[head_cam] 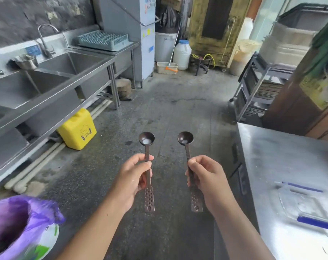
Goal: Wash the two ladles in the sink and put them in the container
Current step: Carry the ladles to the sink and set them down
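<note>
Hands (134, 175) (206, 177) grip dark round-bowled ladles (146, 140) (185, 139), perforated flat handles.

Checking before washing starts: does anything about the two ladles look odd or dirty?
Yes. Both ladles, one in the left hand and one in the right hand, have a whitish patch in their bowls: left ladle, right ladle. Neither looks bent or broken.

Soft, even daylight; pale glare on the steel table (283, 166) near right; wide-angle bending at edges; purple bag (18, 222) near left blurred.
</note>
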Demonstrator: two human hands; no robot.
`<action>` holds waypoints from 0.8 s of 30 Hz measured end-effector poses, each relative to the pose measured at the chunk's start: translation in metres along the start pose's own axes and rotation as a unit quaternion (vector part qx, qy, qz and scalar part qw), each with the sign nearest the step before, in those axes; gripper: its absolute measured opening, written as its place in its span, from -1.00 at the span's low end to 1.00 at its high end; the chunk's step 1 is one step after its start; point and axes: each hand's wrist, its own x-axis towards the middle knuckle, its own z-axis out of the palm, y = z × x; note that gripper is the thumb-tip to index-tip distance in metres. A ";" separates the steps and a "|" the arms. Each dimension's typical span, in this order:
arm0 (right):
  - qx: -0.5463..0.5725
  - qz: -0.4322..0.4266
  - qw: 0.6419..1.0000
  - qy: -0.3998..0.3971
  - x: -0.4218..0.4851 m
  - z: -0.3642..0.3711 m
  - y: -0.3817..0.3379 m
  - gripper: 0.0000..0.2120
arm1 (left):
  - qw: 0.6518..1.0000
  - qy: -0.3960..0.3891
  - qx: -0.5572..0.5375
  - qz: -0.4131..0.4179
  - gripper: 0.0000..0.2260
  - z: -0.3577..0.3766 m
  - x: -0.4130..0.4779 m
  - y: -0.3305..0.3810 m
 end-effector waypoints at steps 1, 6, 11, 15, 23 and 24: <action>0.000 -0.002 1.000 -0.011 0.011 0.015 -0.001 -0.84 | 1.000 0.010 -0.008 0.003 -0.84 -0.014 0.009 0.005; -0.002 0.000 0.999 -0.054 0.063 0.091 -0.004 -0.85 | 0.997 0.061 -0.043 0.025 -0.84 -0.085 0.045 0.026; -0.010 0.007 0.995 -0.103 0.103 0.153 -0.004 -0.86 | 0.989 0.135 -0.043 0.032 -0.85 -0.145 0.070 0.040; -0.002 0.020 0.989 -0.144 0.134 0.188 -0.006 -0.87 | 0.983 0.172 -0.060 0.036 -0.85 -0.173 0.087 0.047; -0.001 0.044 0.971 -0.235 0.230 0.230 -0.002 -0.87 | 0.967 0.233 -0.099 0.039 -0.82 -0.193 0.158 0.057; 0.006 0.048 0.966 -0.252 0.246 0.234 -0.003 -0.87 | 0.965 0.240 -0.099 0.040 -0.81 -0.193 0.171 0.060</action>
